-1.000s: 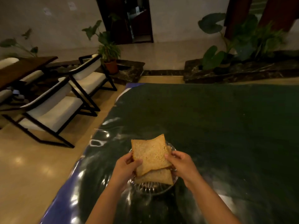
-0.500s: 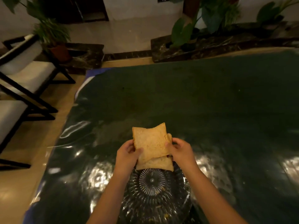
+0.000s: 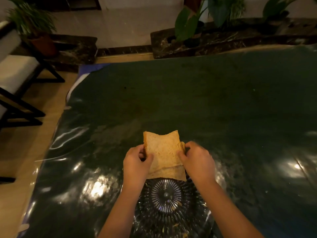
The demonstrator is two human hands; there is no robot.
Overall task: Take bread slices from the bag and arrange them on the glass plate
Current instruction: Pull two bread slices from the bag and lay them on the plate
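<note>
Bread slices [image 3: 163, 152], two stacked, I see pinched by left hand [image 3: 136, 163] and right hand [image 3: 197, 160] at the glass plate's [image 3: 171, 219] twelve o'clock edge.

I see a dim, warm-toned scene. Overhead light throws white glare patches on the glossy cover [image 3: 96, 188] near left and at the right edge. The plants [image 3: 30, 19] at the far edge look soft, and the wide lens bends the borders.

A table [image 3: 214, 103] under a dark green, glossy cover fills the view. A ribbed glass plate [image 3: 167, 210] sits on it at the near edge, with crumbs scattered over the glass. The far corners lie bare.
</note>
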